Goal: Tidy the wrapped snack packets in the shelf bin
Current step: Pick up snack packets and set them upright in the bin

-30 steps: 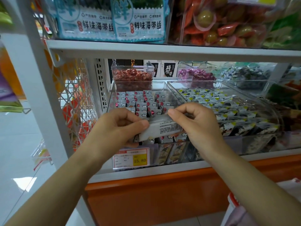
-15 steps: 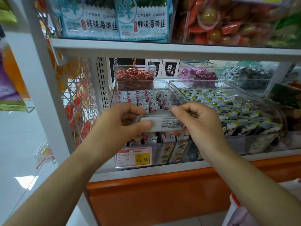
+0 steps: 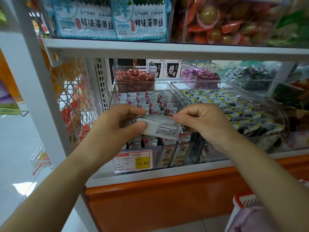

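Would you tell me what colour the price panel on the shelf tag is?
Yellow, on the shelf tag; head view.

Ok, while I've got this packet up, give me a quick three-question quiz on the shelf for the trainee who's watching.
1. True or false: the left hand and the right hand both pinch the same printed grey packet.
2. The price tag on the front of the clear bin below the hands reads: A) 15.80 B) 5.80 C) 18.50
3. Fill in: the neighbouring bin of yellow-cornered packets stands on the clear bin's ___ side.
Key: 1 true; 2 A; 3 right.
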### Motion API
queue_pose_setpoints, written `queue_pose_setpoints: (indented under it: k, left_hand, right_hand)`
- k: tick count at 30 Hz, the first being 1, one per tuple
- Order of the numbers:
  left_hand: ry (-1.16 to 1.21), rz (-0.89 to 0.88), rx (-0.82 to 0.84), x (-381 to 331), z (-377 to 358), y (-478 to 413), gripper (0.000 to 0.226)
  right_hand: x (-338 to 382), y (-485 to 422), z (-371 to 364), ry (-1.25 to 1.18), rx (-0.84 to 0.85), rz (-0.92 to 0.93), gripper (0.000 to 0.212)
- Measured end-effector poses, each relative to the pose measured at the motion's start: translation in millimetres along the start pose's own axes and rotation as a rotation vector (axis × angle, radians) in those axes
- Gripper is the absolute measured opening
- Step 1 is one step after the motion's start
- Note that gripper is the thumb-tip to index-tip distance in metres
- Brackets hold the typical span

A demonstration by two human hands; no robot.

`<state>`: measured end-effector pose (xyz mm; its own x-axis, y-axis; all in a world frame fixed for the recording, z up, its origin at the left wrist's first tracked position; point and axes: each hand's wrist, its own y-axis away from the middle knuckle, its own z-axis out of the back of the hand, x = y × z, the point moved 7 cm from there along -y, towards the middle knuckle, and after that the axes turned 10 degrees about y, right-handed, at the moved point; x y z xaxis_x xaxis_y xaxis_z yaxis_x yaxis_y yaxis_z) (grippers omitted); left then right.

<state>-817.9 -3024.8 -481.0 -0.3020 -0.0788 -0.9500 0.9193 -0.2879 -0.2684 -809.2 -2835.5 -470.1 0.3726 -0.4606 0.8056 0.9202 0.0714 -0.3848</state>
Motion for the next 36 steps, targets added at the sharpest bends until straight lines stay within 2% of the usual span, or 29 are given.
queue_pose_setpoints:
  k: [5,7,10,13,14,18,20,22,25,28,31,34,36]
  left_hand:
    - [-0.058,0.012,-0.103,9.6,4.9,-1.6,0.012]
    - [0.023,0.028,-0.195,12.2,11.2,-2.4,0.014]
    - [0.104,0.059,-0.257,12.6,13.4,-3.2,0.02]
    - [0.088,0.068,-0.237,8.8,5.8,-5.0,0.024]
    - [-0.015,0.037,-0.241,5.7,5.6,-5.9,0.027]
    - [-0.751,-0.264,-0.306,-23.4,18.2,-11.9,0.044]
    - [-0.926,-0.29,-0.263,-21.2,23.8,-19.4,0.046]
    - [-1.05,-0.2,-0.17,-3.6,24.3,-27.3,0.054]
    - [-1.091,-0.078,-0.088,25.2,20.9,-30.9,0.062]
    - [-1.026,-0.104,-0.108,31.7,21.6,-30.7,0.063]
    - [-0.933,-0.14,-0.12,30.7,23.3,-30.8,0.061]
    - [-0.837,-0.152,-0.114,30.8,21.9,-30.7,0.057]
    - [-0.798,-0.16,-0.114,30.6,21.6,-30.9,0.057]
  right_hand:
    - [-8.9,2.8,-7.5,-0.141,-0.044,-0.059,0.012]
    - [-7.3,4.5,-14.1,-0.213,0.017,-0.053,0.025]
    - [-1.8,5.5,-21.0,-0.14,0.034,0.01,0.045]
    - [-1.2,1.4,-22.1,-0.138,-0.072,0.014,0.033]
    - [-2.3,-0.8,-21.2,-0.154,-0.106,0.001,0.026]
    - [-4.0,-16.5,-7.4,-0.152,-0.267,-0.027,0.008]
    - [-2.8,-30.8,-0.9,-0.06,-0.362,-0.021,0.01]
    - [2.0,-50.5,-3.3,0.072,-0.394,0.019,0.015]
    - [6.7,-85.5,-20.8,0.266,-0.314,0.07,0.024]
    - [9.5,-115.8,-39.6,0.503,-0.221,0.163,0.022]
    - [6.0,-135.9,-67.0,0.704,-0.06,0.229,0.018]
    - [-2.8,-145.3,-91.3,0.768,0.071,0.217,0.026]
    - [-8.9,-145.7,-102.8,0.784,0.152,0.196,0.025]
